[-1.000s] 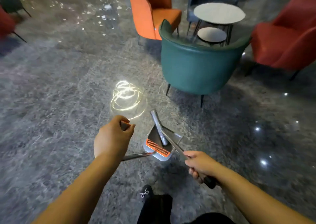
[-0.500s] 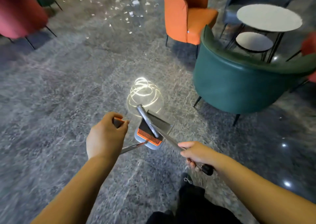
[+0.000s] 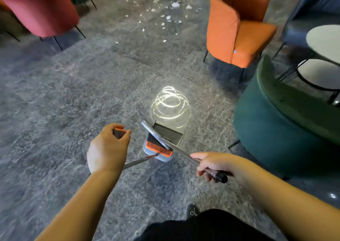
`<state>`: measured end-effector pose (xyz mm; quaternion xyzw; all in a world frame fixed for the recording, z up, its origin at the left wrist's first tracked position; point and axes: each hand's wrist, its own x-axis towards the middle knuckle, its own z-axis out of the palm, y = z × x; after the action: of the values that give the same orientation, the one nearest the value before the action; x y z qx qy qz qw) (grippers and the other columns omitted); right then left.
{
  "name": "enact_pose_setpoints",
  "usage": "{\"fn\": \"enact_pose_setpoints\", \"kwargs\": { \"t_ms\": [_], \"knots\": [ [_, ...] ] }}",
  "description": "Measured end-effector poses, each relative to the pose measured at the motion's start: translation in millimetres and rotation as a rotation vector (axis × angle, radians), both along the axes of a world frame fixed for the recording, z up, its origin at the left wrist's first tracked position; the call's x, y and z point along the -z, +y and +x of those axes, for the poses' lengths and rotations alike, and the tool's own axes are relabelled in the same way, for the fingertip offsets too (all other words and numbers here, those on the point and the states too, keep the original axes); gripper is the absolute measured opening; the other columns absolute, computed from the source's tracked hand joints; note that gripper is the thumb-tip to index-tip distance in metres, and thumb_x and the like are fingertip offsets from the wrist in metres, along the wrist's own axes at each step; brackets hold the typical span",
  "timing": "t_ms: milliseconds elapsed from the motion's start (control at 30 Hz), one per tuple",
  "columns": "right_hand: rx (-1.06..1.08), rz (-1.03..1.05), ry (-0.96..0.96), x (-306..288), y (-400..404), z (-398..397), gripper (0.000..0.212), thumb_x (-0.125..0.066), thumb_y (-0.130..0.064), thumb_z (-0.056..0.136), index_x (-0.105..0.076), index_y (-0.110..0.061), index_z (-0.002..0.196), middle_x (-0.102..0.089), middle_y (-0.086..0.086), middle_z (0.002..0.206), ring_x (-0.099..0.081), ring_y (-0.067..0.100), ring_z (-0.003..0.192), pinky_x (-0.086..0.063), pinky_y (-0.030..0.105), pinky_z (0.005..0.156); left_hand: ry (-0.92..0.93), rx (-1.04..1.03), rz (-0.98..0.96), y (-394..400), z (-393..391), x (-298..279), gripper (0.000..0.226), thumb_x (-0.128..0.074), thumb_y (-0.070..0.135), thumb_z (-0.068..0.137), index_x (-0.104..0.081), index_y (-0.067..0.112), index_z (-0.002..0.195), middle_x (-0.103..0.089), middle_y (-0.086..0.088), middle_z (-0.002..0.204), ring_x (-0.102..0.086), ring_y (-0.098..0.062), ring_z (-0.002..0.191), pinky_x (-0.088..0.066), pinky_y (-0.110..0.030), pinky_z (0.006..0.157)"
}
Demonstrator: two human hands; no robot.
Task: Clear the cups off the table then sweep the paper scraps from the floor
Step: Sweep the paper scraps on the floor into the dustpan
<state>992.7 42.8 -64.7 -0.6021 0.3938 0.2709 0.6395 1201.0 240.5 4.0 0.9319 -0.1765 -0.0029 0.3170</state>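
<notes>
White paper scraps [image 3: 165, 10] lie scattered on the grey floor far ahead, between the pink and orange chairs. My left hand [image 3: 108, 148] grips the dark, orange-tipped handle top of a long-handled dustpan [image 3: 160, 148], whose grey pan with an orange comb edge hangs low in front of me. My right hand [image 3: 211, 165] grips a metal broom handle [image 3: 176, 146] that crosses over the pan; the broom head sits folded against the pan. The round white table [image 3: 325, 42] at the right edge shows no cups on its visible part.
An orange chair [image 3: 237, 25] stands ahead on the right and a dark green chair [image 3: 279, 123] close on my right. A pink chair [image 3: 40, 10] is at the top left. A bright lamp reflection [image 3: 170, 102] glares on the glossy floor ahead of the dustpan.
The view has swung left and forward: the green chair and table slid to the right edge, the paper scraps came closer, a pink chair appeared. Both hands keep the same grips.
</notes>
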Motion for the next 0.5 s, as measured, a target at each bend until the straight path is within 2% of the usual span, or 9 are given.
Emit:
{"fn": "enact_pose_setpoints", "kwargs": {
  "t_ms": [133, 233, 367, 500],
  "knots": [
    [-0.108, -0.029, 0.074, -5, -56, 53, 0.061, -0.039, -0.008, 0.100, -0.016, -0.033, 0.151, -0.063, 0.009, 0.100, -0.057, 0.012, 0.053, -0.043, 0.025, 0.047, 0.007, -0.073, -0.025, -43, 42, 3, 0.019, -0.067, 0.045, 0.083, -0.065, 0.032, 0.097, -0.056, 0.011, 0.075, -0.054, -0.021, 0.075, -0.043, -0.032, 0.066],
    [-0.109, -0.078, 0.087, -2, -90, 87, 0.064, -0.044, -0.013, 0.100, -0.012, -0.034, 0.152, -0.065, 0.009, 0.097, -0.057, 0.010, 0.050, -0.041, 0.022, 0.043, 0.008, -0.102, -0.038, -77, 84, 4, 0.019, -0.068, 0.044, 0.083, -0.066, 0.031, 0.097, -0.068, 0.002, 0.085, -0.060, -0.029, 0.081, -0.041, -0.032, 0.067],
    [-0.070, -0.168, 0.076, 12, -131, 138, 0.058, -0.047, -0.016, 0.099, -0.023, -0.027, 0.151, -0.058, 0.006, 0.079, -0.046, 0.011, 0.048, -0.036, 0.021, 0.041, 0.008, -0.101, -0.045, -129, 155, 8, 0.022, -0.070, 0.043, 0.082, -0.067, 0.029, 0.098, -0.071, -0.004, 0.094, -0.063, -0.032, 0.089, -0.042, -0.032, 0.069],
    [-0.063, -0.212, 0.052, 18, -173, 201, 0.052, -0.049, -0.015, 0.098, -0.034, -0.023, 0.147, -0.050, 0.006, 0.070, -0.041, 0.013, 0.046, -0.035, 0.023, 0.041, 0.013, -0.018, -0.027, -178, 217, 16, 0.023, -0.068, 0.046, 0.082, -0.066, 0.031, 0.099, -0.072, -0.003, 0.091, -0.064, -0.032, 0.086, -0.049, -0.035, 0.069]
  ]
}}
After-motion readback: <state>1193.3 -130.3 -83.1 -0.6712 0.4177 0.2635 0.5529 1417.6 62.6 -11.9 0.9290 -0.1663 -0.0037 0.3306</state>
